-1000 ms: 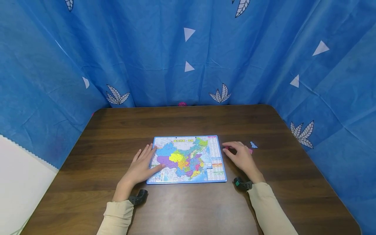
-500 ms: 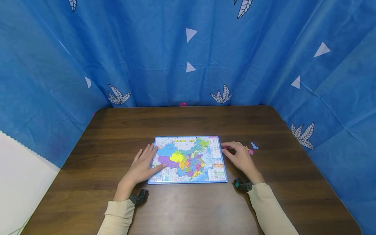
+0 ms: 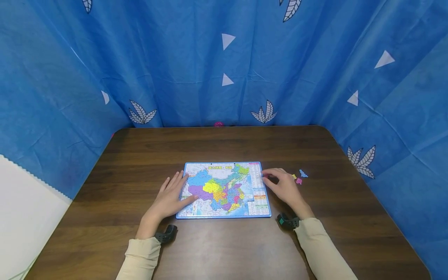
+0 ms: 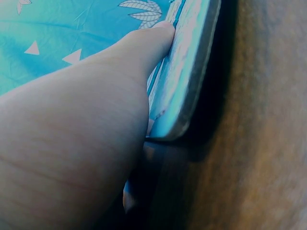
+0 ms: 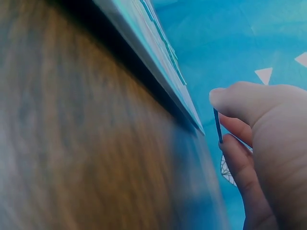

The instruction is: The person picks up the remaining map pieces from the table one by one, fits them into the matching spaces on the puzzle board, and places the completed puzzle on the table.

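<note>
A map puzzle board (image 3: 224, 190) with a blue rim lies flat on the table, its colored provinces forming a map of China. My left hand (image 3: 170, 197) rests on its left side with fingers spread; the thumb (image 4: 158, 36) reaches over the board's face in the left wrist view. At the right edge of the board, my right hand (image 3: 284, 186) pinches a thin puzzle piece (image 5: 218, 125) between thumb and fingers. That piece shows edge-on in the right wrist view, so its shape is hidden; the fingers cover it in the head view.
Loose puzzle pieces lie just beyond my right hand: a blue one (image 3: 303, 173), a pink one (image 3: 299, 181) and a yellow one (image 3: 294, 176), partly covered by the hand. A blue curtain (image 3: 196, 77) hangs around the back and sides of the wooden table (image 3: 147, 147).
My right hand has shifted slightly left toward the board with the puzzle piece, uncovering more of the pink and yellow pieces. The left hand stays on the board.
</note>
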Demonstrator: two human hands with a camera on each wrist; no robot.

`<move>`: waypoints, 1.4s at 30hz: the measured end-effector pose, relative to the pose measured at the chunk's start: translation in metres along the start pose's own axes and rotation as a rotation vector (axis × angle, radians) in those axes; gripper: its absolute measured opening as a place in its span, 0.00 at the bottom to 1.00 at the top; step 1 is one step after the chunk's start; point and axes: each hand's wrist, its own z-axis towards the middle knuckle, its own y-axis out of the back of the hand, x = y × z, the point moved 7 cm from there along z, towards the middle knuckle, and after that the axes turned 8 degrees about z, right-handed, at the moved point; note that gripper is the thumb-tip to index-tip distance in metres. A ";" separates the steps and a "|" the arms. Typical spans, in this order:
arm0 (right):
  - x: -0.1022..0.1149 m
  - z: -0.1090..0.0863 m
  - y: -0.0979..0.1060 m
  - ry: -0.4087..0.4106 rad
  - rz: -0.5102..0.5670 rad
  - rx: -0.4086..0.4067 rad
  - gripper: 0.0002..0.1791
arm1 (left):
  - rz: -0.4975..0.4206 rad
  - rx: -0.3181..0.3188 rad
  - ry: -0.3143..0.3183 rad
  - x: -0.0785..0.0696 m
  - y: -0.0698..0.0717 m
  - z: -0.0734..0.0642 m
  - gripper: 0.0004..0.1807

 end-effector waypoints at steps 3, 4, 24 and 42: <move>0.002 0.000 -0.001 -0.001 0.000 0.001 0.15 | 0.001 -0.001 0.000 0.000 0.000 0.000 0.53; 0.003 0.000 -0.001 0.000 0.001 0.001 0.15 | 0.000 0.000 -0.001 0.000 0.000 0.000 0.53; 0.021 0.007 -0.009 0.045 0.047 0.043 0.15 | -0.011 -0.004 -0.003 -0.002 0.002 -0.002 0.53; 0.039 0.014 -0.020 0.060 0.060 0.072 0.15 | 0.000 -0.005 -0.001 -0.003 0.002 -0.002 0.53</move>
